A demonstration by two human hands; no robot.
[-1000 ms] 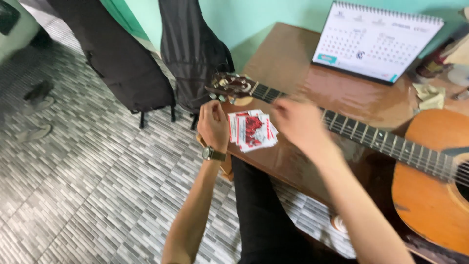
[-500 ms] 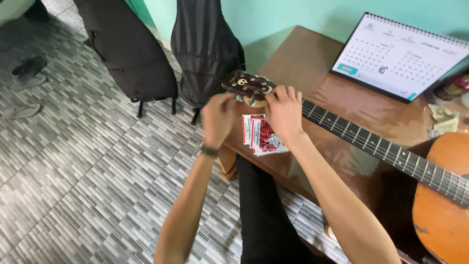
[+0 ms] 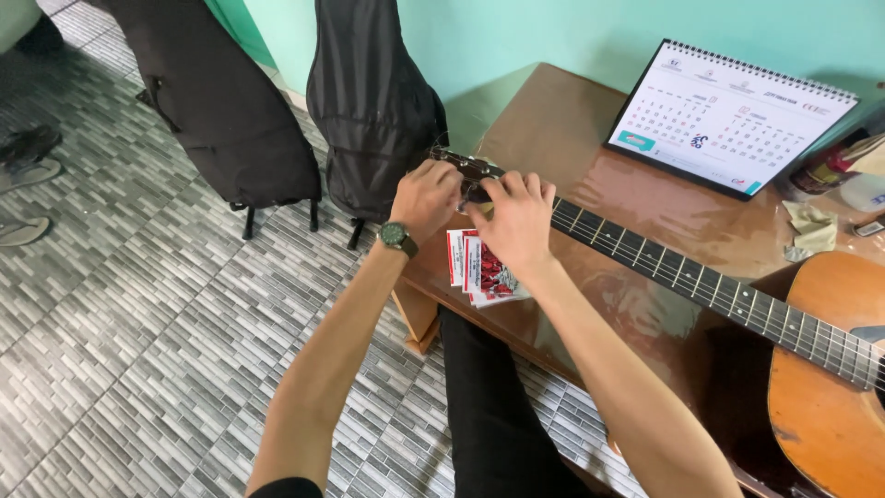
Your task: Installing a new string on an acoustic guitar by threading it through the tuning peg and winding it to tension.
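Observation:
An acoustic guitar (image 3: 834,406) lies across a brown wooden table (image 3: 572,129), its neck (image 3: 682,277) running left toward the headstock (image 3: 472,171) at the table's left edge. My left hand (image 3: 426,195), with a green wristwatch, closes its fingers on the headstock from the left. My right hand (image 3: 516,219) rests over the nut end of the neck, fingertips on the headstock. Both hands hide most of the tuners. Red and white string packets (image 3: 475,272) lie on the table just under my right wrist.
A white desk calendar (image 3: 728,120) stands at the table's back. A crumpled cloth (image 3: 809,229) and small bottles (image 3: 830,166) sit at the right. Two black gig bags (image 3: 373,92) (image 3: 221,101) lean on the green wall. Sandals (image 3: 28,157) lie on the grey tiled floor.
Both hands have moved up from the packets onto the guitar's headstock. The camera view has shifted, so the table and guitar sit lower and more to the right.

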